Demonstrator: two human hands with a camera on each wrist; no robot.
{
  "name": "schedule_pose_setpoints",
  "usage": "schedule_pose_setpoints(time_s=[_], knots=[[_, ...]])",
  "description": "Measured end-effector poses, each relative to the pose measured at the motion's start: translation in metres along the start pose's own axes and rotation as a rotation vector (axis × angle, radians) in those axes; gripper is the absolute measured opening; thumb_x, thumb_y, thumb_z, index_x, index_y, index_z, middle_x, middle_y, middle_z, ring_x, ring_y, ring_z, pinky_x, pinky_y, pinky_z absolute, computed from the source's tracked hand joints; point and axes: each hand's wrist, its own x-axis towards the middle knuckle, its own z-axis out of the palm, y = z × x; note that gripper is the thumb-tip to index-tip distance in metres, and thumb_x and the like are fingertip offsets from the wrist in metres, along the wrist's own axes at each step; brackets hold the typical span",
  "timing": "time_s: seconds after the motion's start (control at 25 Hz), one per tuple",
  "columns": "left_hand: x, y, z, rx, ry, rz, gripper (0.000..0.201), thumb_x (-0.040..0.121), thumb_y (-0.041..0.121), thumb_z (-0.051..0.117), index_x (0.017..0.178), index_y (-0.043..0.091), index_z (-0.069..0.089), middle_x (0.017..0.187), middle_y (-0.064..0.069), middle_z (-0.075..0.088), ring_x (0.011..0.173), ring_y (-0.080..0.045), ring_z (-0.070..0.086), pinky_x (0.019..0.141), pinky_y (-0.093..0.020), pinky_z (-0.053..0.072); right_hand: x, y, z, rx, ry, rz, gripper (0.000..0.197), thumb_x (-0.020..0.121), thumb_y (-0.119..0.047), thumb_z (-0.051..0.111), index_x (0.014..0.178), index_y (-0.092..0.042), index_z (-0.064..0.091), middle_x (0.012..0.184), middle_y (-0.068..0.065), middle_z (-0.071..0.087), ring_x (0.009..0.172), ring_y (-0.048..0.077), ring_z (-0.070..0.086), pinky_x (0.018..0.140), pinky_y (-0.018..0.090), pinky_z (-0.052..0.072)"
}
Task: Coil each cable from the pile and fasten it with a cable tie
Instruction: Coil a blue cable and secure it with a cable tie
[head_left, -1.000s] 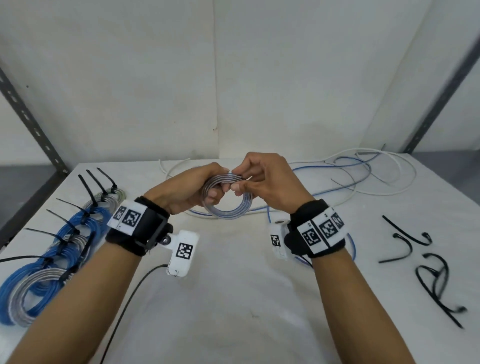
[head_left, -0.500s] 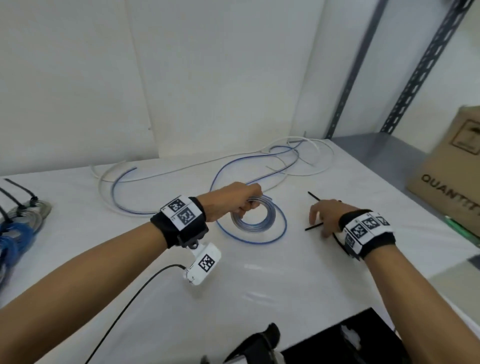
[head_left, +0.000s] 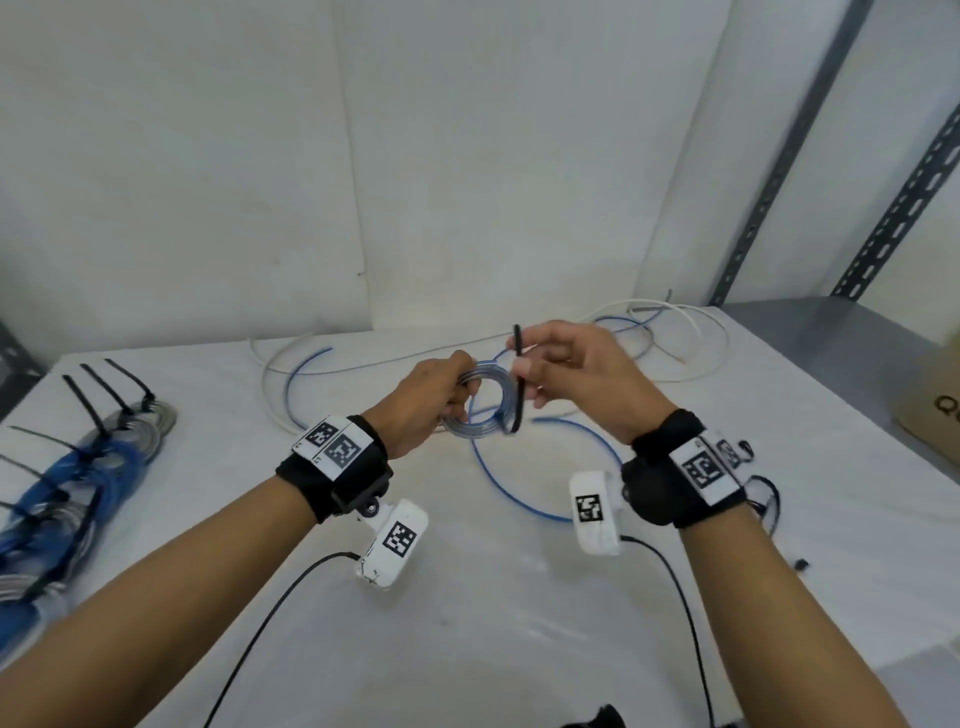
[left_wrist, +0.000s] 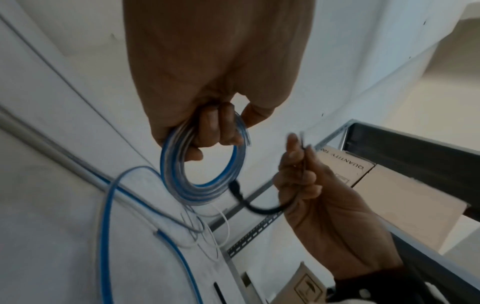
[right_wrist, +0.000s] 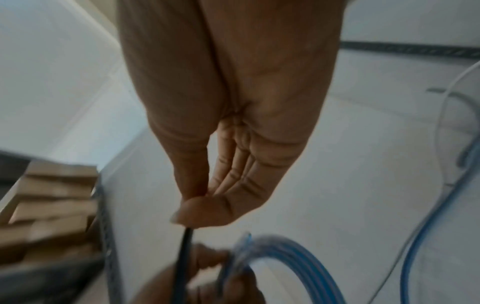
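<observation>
While your left hand grips the coiled cable above the table, your right hand pinches a black cable tie beside it. Left wrist cam — fingers curl thru coil. Right wrist cam — thumb & fingertips pinch tie, blurry.

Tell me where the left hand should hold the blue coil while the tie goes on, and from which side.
Hold the blue coil on its left arc, from the left, fingers curled through the ring, as the left hand holds it. That bunches the turns and leaves the right arc bare for the black cable tie pinched by the right hand.
</observation>
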Motion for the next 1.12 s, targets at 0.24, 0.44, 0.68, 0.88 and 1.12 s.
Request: schedule_pose_setpoints(time_s=[0.24,0.44,0.68,0.88,1.12], knots=[[-0.015,-0.021,-0.067,0.079,0.175,0.096,0.035,0.097,0.031,0.043,0.071,0.011,0.056,0.068,-0.007,0.039,0.055,-0.014,0.032,0.065,-0.036,0.034,0.044,0.028,0.083,-0.023,0.081,-0.161,0.008,0.089,0.004,0.071,0.092,0.005,0.064,0.082,0.020,0.072,0.073,0.026,0.073,0.070,0.029,0.059],[-0.018,-0.041,-0.099,0.009,0.328,0.077,0.030,0.098,0.023,0.039,0.077,0.008,0.055,0.053,0.011,0.038,0.049,-0.011,0.035,0.067,-0.037,0.035,0.045,0.044,0.116,-0.126,0.055,-0.219,0.008,0.086,-0.001,0.076,0.086,-0.006,0.071,0.090,-0.001,0.075,0.089,0.016,0.073,0.080,0.029,0.059],[-0.020,-0.046,-0.105,-0.060,0.329,0.118,0.024,0.105,0.017,0.044,0.095,0.005,0.063,0.055,0.012,0.039,0.051,-0.009,0.037,0.065,-0.032,0.038,0.045,0.038,0.120,-0.077,0.027,-0.252,0.008,0.086,0.002,0.075,0.086,-0.006,0.073,0.092,0.006,0.075,0.090,0.020,0.072,0.075,0.023,0.056],[-0.024,-0.043,-0.101,-0.020,0.357,0.298,0.023,0.103,0.019,0.051,0.082,0.018,0.059,0.064,0.000,0.046,0.061,-0.018,0.037,0.068,-0.039,0.033,0.053,0.039,0.126,0.076,0.023,-0.100,0.015,0.095,-0.017,0.067,0.099,-0.005,0.074,0.077,0.020,0.068,0.059,0.025,0.046,0.055,0.033,0.043],[-0.027,-0.037,-0.101,0.115,0.418,0.408,0.017,0.104,0.014,0.051,0.092,0.010,0.061,0.084,-0.008,0.070,0.061,-0.010,0.046,0.063,-0.027,0.036,0.064,0.044,0.141,0.191,0.106,0.003,0.017,0.093,-0.014,0.071,0.093,0.003,0.072,0.071,0.017,0.068,0.054,0.019,0.043,0.051,0.026,0.041]])
